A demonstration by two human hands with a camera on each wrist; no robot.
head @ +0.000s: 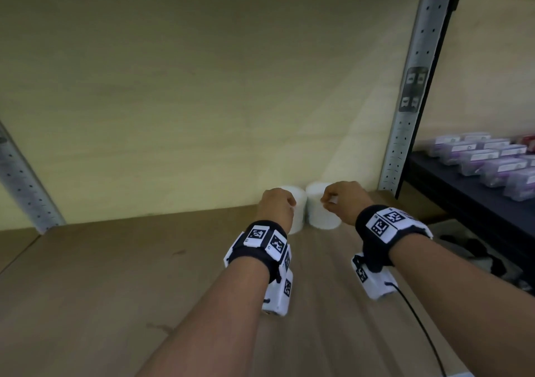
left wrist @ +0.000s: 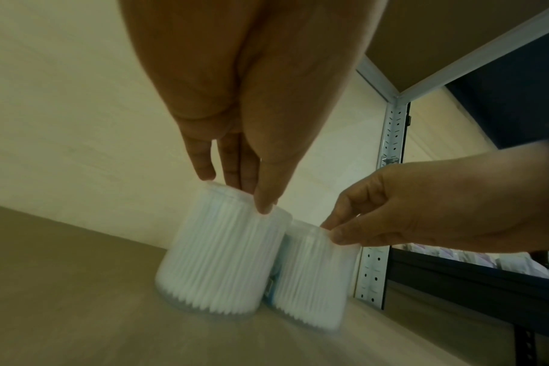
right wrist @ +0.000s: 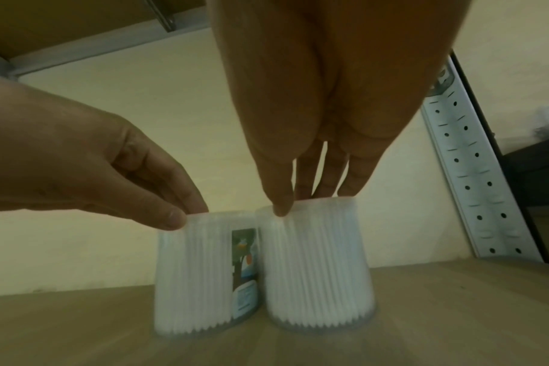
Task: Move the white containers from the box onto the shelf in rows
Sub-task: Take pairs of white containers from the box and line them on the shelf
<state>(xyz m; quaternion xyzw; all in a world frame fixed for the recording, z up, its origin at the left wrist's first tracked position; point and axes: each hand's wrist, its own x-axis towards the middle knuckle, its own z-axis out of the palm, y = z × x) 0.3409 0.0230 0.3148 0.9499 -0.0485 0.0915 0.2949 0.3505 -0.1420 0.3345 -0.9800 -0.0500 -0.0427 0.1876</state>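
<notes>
At mid-frame in the head view, the left hand (head: 277, 203) pinches the top rim of the left white container (left wrist: 220, 257), and the right hand (head: 344, 200) pinches the right white container (right wrist: 317, 267). Both stand upright, just beside each other, on the wooden shelf (head: 115, 284) near the pale back wall (head: 202, 87). Packed white sticks fill them. At right, a perforated metal upright (head: 405, 116); beyond it, purple-labelled packs (head: 492, 162) on a dark shelf (head: 463, 203).

Two containers side by side at the back of the shelf (head: 115, 275)

The left container (head: 298, 211) and right container (head: 320, 211) stand upright, touching, against the back wall (head: 202, 101); the post (head: 411, 101) rises to their right, with packets (head: 492, 162) on another shelf beyond.
</notes>
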